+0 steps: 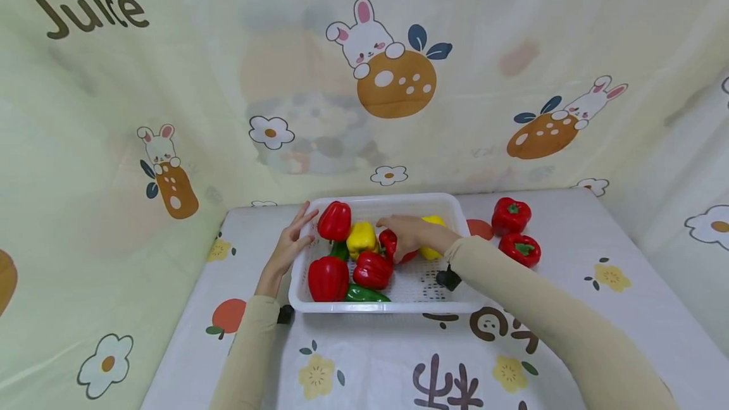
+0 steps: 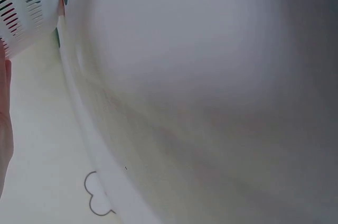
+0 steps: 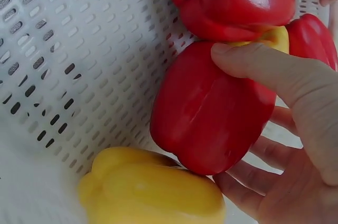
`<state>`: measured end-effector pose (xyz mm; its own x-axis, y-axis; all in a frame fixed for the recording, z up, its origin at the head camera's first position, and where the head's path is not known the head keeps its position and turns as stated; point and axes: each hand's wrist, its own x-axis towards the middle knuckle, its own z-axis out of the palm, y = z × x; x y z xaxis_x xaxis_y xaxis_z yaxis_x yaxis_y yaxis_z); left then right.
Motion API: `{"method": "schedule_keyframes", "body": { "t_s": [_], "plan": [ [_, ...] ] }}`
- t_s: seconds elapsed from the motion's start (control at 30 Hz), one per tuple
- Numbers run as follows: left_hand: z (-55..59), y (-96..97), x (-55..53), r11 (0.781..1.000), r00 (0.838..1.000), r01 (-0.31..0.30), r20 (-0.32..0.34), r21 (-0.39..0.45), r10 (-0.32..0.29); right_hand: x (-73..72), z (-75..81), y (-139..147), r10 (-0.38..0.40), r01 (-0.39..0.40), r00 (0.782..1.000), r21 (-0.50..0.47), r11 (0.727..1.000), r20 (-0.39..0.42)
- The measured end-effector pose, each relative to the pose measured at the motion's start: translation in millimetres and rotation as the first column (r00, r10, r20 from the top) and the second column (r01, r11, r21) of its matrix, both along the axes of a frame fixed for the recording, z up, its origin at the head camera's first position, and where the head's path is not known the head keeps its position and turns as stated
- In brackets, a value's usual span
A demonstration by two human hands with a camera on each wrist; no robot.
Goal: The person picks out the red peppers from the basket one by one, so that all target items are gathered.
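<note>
Right sleeve (image 1: 547, 315) nearest head cam, reaching over white basket (image 1: 347, 307). Right hand (image 1: 411, 230) clamped on red pepper (image 3: 203, 110) inside basket, thumb on top, fingers round side. Yellow pepper (image 3: 158, 187) just beside it. Left hand (image 1: 287, 248) fingers extended, thumb apart, at basket's left rim. Two loose red peppers (image 1: 511, 216) on table (image 1: 569, 296), right of basket.

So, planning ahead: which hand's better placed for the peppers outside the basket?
Likely the right hand, after releasing its pepper: it's nearer both outside peppers; the left hand is at the basket's left end.
</note>
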<state>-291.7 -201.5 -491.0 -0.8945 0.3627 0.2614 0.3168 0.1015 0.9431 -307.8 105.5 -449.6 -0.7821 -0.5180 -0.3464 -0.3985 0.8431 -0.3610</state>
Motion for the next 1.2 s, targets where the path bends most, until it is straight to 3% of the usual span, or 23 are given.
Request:
{"method": "schedule_keyframes", "body": {
  "t_s": [0.33,0.63,1.0,1.2],
  "plan": [
    [-2.7,0.1,0.9,1.0,1.0,-0.002,0.019,0.007,0.002,7.5,12.3,13.5,0.014,-0.023,0.995,-0.084,0.996,-0.103],
    [-1.9,-1.1,-1.2,1.0,1.0,-0.012,0.018,0.009,0.012,13.7,26.1,28.6,0.006,-0.026,0.995,-0.196,0.98,-0.103],
    [-2.7,-1.6,-0.3,1.0,1.0,-0.014,0.028,0.012,0.013,24.8,41.3,64.3,-0.034,-0.018,0.992,-0.402,0.916,-0.122],
    [-2.0,1.1,-0.6,1.0,1.0,-0.005,0.019,0.008,0.005,21.7,50.5,91.1,-0.118,0.079,0.992,-0.483,0.872,-0.051]
  ]
}}
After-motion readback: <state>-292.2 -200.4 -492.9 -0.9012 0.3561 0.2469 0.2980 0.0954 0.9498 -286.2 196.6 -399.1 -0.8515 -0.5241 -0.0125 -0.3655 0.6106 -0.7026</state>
